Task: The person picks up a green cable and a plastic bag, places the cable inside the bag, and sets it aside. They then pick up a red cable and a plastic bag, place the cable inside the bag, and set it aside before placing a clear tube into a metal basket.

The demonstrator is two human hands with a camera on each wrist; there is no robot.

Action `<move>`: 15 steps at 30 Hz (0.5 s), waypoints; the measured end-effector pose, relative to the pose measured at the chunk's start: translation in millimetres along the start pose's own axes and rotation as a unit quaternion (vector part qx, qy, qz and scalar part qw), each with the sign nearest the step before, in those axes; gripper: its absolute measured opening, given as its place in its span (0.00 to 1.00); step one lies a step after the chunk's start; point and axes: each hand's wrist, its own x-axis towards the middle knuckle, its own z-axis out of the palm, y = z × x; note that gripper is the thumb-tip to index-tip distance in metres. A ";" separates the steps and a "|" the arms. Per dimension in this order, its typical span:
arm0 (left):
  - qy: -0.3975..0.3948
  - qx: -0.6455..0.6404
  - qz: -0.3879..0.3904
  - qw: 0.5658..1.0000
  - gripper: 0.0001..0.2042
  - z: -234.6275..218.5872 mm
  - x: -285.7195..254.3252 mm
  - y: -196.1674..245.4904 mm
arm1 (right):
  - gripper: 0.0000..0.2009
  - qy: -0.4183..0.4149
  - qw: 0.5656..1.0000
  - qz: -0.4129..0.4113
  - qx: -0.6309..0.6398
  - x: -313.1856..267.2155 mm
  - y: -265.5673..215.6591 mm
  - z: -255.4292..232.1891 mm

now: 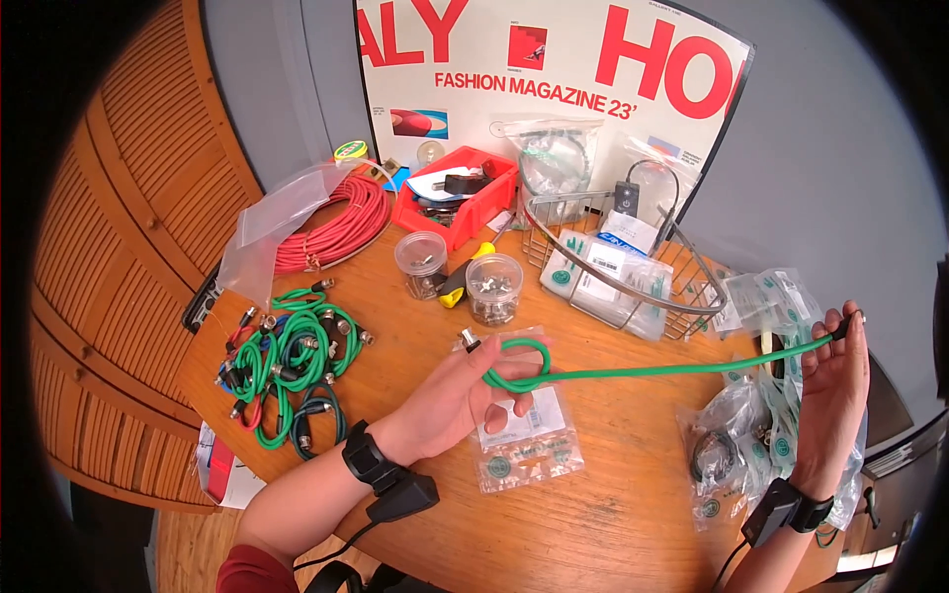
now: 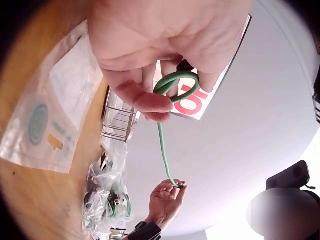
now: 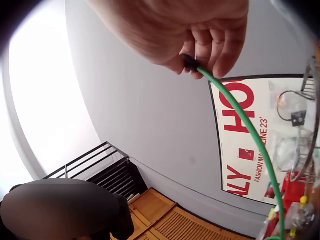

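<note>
A green cable [image 1: 652, 372] stretches between both hands above the table. The left hand [image 1: 450, 395] grips its looped end, with a metal connector [image 1: 469, 339] poking up past the thumb. In the left wrist view the fingers of the left hand [image 2: 160, 55] curl round the green loop [image 2: 187, 95]. The right hand [image 1: 833, 400], raised at the right, pinches the black end [image 1: 842, 328] of the cable between thumb and fingers; the right wrist view shows the same black end [image 3: 189, 62] in the right hand [image 3: 185, 35]. Beneath the left hand lies a clear bag [image 1: 529, 457] with a white label.
Green, red and dark cables [image 1: 297, 361] lie piled at the left. Behind stand a red cable coil [image 1: 336, 232], two tubs [image 1: 422, 255], a red bin [image 1: 484, 212] and a wire basket [image 1: 692, 308]. Plastic bags [image 1: 732, 435] cover the right side.
</note>
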 end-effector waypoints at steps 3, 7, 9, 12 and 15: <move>0.016 0.015 0.021 1.000 0.29 3.9 0.0 0.1 | 0.17 -0.006 0.999 0.020 0.027 -0.7 3.8 3.2; 0.050 -0.004 0.017 0.999 0.29 1.1 0.3 -4.3 | 0.17 0.020 0.999 0.014 0.039 -2.4 9.2 10.2; 0.016 0.105 0.020 0.994 0.29 -1.7 -0.2 -5.6 | 0.17 0.004 1.000 0.000 0.012 -3.8 10.3 12.2; 0.026 0.142 -0.017 0.989 0.32 13.6 -5.3 -3.7 | 0.18 -0.035 0.999 -0.018 -0.010 -10.3 11.7 22.5; 0.009 0.183 -0.030 0.983 0.34 20.3 -7.8 -2.5 | 0.18 -0.110 0.990 -0.002 -0.088 -17.5 5.8 27.3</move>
